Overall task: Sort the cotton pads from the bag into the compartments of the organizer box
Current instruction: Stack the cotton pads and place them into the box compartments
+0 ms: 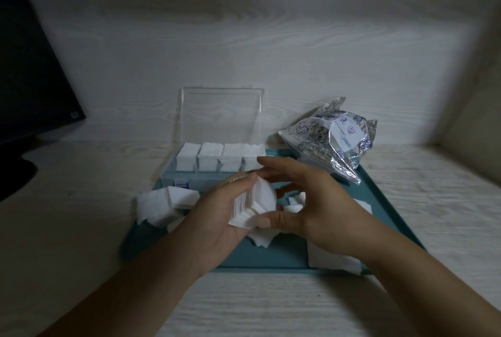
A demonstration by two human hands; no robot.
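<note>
My left hand (219,214) grips a stack of white square cotton pads (253,205) over a teal tray (385,201). My right hand (306,201) curls around the stack's right side, thumb against its lower edge. Behind them stands the organizer box (189,178) with its clear lid (221,114) raised; several compartments in its back row hold packed pads (208,157). The crumpled clear printed bag (330,141) lies at the tray's back right. Loose pads (160,201) lie on the tray at left, and more loose pads (333,258) under my right forearm.
A dark monitor (29,71) and its base stand at the far left on the pale wood-grain desk (271,304). A wood-grain wall rises close behind the box, and a side wall closes in on the right.
</note>
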